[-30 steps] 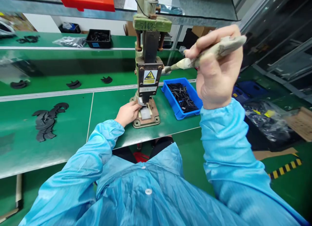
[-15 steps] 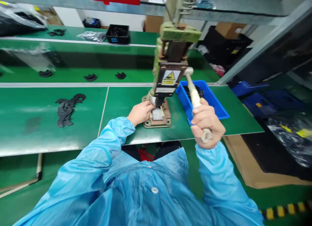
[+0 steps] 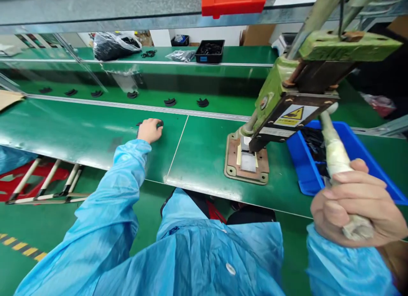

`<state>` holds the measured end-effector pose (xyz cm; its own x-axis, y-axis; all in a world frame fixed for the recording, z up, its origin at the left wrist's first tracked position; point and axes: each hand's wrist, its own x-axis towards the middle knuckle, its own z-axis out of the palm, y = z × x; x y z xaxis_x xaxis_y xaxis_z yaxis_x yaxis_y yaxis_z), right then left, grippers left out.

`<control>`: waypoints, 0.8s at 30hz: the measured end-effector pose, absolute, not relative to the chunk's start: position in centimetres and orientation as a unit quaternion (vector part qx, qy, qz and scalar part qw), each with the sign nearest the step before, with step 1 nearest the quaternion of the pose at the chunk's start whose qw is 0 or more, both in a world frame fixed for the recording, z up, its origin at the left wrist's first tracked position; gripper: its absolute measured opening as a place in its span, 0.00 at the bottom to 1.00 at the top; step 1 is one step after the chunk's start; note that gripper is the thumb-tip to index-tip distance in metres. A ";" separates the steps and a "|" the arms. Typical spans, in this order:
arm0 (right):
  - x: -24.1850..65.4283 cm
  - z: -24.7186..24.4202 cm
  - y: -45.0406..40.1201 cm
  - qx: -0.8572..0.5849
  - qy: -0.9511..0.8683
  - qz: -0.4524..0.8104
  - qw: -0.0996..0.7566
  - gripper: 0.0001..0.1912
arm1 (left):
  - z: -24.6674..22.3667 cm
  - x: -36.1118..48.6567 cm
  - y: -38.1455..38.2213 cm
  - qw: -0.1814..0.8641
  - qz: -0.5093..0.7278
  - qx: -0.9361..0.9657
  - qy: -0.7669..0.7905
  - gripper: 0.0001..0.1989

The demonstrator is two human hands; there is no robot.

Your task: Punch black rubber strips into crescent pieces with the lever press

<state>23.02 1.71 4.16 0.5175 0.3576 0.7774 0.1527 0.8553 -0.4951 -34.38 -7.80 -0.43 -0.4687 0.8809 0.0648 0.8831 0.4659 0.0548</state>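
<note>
Handling: matte black crescent-shaped flat pieces [image 3: 160, 123] are best gripped singly, by the edge; cream-wrapped rod-shaped lever [image 3: 336, 155] is best held steady meanwhile.
Left hand [image 3: 149, 131]: fingers curled over the pieces; pinched or apart cannot be told.
Right hand [image 3: 360, 202]: fingers clamped around the lever.
Pieces' place: seen on glossy green flat tabletop [image 3: 204, 151], between 9 and 10 o'clock of brown metal press base [image 3: 232, 157].

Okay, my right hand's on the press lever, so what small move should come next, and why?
I'd probably pinch one dark curved piece with the left hand, if it isn't held already; the grip is hidden. That hand is right at the pieces, away from the press base, while the right hand grips the lever.
</note>
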 end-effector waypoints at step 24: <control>23.6 4.1 1.4 -0.213 -0.547 0.087 0.805 0.35 | -3.2 -27.6 -2.7 -0.077 0.013 -0.735 -0.674 0.20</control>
